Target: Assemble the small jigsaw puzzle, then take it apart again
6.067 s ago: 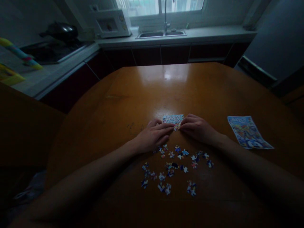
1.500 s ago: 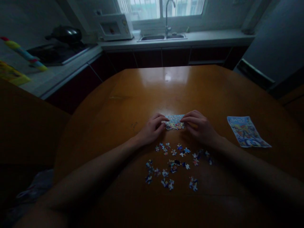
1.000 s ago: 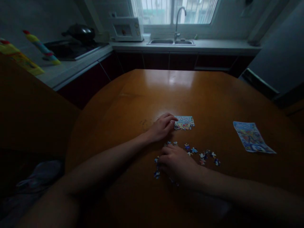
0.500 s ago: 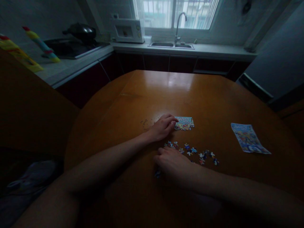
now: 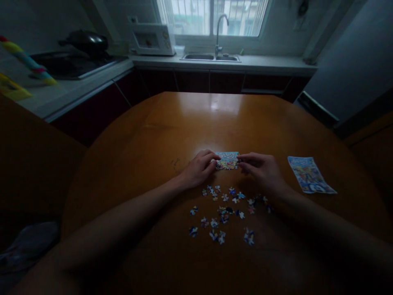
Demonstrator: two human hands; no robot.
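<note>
A partly joined jigsaw puzzle (image 5: 227, 160) lies flat on the wooden table, pale blue at its far side and more colourful along its near side. My left hand (image 5: 201, 167) holds its left edge, fingertips and thumb resting on that border. At the right edge, my right hand (image 5: 260, 168) has thumb and forefinger pinched together on what looks like a jigsaw piece, mostly hidden by the fingertips. Loose jigsaw pieces (image 5: 214, 223) are scattered on the near side of both hands, several of them touching or overlapping.
A creased picture sheet (image 5: 311, 175) lies to the right on the round-ended table (image 5: 196, 123). Beyond stand a counter with a sink (image 5: 199, 57), a microwave (image 5: 152, 39) and a dark pan (image 5: 87, 41) on the stove. A bottle (image 5: 29, 61) stands at the left.
My right hand has moved from the loose pieces up to the puzzle's right edge, uncovering more pieces. My left hand stays at the left edge. The view has shifted slightly right.
</note>
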